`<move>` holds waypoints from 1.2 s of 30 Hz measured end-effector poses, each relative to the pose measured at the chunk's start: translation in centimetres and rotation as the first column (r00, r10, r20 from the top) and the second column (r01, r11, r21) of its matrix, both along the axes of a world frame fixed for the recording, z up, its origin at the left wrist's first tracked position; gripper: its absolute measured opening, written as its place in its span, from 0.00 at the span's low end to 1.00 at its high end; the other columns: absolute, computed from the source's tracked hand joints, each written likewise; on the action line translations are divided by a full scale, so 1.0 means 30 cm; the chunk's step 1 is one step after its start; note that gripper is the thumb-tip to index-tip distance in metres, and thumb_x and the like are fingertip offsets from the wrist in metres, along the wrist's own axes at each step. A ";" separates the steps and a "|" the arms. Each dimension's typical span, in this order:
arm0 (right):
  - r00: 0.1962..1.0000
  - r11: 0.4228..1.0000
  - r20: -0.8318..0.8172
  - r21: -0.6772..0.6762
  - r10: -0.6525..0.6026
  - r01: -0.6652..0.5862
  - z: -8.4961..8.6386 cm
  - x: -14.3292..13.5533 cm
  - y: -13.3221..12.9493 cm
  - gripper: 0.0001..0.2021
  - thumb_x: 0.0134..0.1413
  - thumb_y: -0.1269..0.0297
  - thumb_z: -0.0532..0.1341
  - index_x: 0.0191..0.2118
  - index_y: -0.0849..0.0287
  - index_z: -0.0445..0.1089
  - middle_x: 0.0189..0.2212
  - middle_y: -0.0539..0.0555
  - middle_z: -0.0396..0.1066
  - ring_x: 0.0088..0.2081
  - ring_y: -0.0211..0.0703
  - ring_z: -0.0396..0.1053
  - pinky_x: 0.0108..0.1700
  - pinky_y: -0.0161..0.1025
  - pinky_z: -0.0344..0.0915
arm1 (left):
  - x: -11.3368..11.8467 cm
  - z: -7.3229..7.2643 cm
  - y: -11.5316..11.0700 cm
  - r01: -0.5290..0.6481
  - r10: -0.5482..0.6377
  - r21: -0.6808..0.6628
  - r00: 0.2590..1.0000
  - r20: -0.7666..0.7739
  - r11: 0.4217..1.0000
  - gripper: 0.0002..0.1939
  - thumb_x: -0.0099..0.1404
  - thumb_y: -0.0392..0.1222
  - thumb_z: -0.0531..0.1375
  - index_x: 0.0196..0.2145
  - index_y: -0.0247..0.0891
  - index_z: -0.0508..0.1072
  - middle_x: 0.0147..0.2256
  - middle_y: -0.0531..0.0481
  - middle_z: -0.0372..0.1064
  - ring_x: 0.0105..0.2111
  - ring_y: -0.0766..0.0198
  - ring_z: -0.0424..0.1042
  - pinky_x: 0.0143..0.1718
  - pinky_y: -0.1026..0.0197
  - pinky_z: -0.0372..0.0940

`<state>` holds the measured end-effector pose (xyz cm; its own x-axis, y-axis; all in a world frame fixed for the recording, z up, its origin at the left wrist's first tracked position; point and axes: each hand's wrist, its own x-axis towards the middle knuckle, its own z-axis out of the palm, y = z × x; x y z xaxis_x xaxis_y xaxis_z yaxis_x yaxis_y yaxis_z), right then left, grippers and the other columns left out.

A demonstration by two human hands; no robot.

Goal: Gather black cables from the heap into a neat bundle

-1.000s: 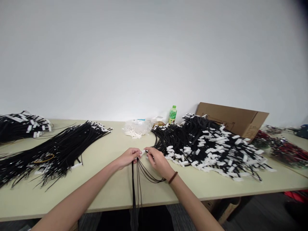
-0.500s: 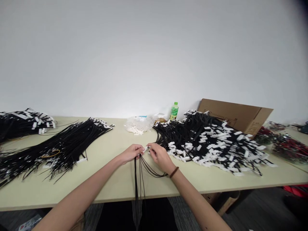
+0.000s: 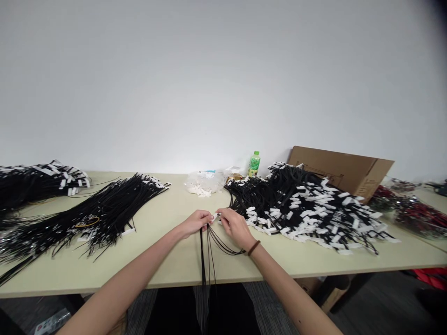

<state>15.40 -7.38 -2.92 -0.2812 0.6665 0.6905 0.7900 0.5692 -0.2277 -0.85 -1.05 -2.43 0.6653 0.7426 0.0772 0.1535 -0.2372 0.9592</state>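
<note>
Above the table's front part my left hand (image 3: 196,222) is closed on several thin black cables (image 3: 203,253), which hang down past the table edge. A small white connector (image 3: 214,217) shows between the fingertips of both hands. My right hand (image 3: 234,225), with a brown band at its wrist, pinches at the connector's right side; exactly what its fingertips grip is too small to tell. Some of the cables loop out below the right hand. Close by on the right lies a big heap of black cables with white tags (image 3: 317,204).
To the left lie a long bundle of black cables (image 3: 115,204) and another tagged bundle (image 3: 42,179). Behind my hands are a clear plastic bag of white pieces (image 3: 202,182) and a green-capped bottle (image 3: 254,164). A cardboard box (image 3: 338,170) leans at the back right, near red wire bundles (image 3: 422,216).
The view has shifted slightly, so both hands appear a little farther right. The fingertips remain together at the white connector, and the cables still hang from my left hand.
</note>
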 end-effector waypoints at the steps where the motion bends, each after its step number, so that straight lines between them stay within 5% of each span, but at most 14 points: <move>1: 1.000 1.000 0.003 0.001 -0.004 0.004 -0.001 0.000 0.001 0.10 0.54 0.75 0.49 0.39 0.60 0.64 0.35 0.55 0.67 0.39 0.42 0.64 0.41 0.37 0.62 | 0.000 0.001 -0.001 -0.001 0.001 0.002 1.000 0.000 1.000 0.21 0.49 0.58 0.56 0.22 0.33 0.64 0.20 0.57 0.57 0.18 0.73 0.55 0.21 0.67 0.49; 21: 0.997 0.999 -0.071 -0.029 -0.029 0.027 -0.017 -0.002 0.016 0.08 0.54 0.74 0.51 0.37 0.60 0.66 0.33 0.54 0.68 0.35 0.41 0.65 0.39 0.37 0.62 | -0.002 0.000 -0.002 0.035 -0.035 0.007 0.999 -0.007 0.999 0.19 0.51 0.56 0.57 0.22 0.33 0.65 0.21 0.57 0.57 0.19 0.72 0.55 0.21 0.67 0.50; 26: 0.991 0.994 -0.127 0.100 -0.031 0.044 0.007 -0.031 -0.009 0.09 0.54 0.75 0.50 0.38 0.60 0.64 0.41 0.57 0.66 0.44 0.44 0.60 0.46 0.44 0.60 | 0.004 0.006 -0.001 -0.041 0.043 -0.031 0.996 0.073 0.999 0.18 0.50 0.54 0.58 0.23 0.32 0.65 0.21 0.56 0.58 0.18 0.73 0.55 0.22 0.66 0.51; 36: 0.978 0.971 0.143 0.164 0.151 -0.174 0.011 -0.065 -0.047 0.12 0.49 0.76 0.53 0.40 0.58 0.66 0.47 0.54 0.62 0.50 0.48 0.53 0.50 0.50 0.57 | -0.003 0.010 0.013 -0.137 0.184 -0.171 0.936 0.300 0.976 0.18 0.50 0.53 0.60 0.22 0.32 0.66 0.20 0.55 0.59 0.20 0.72 0.55 0.24 0.66 0.51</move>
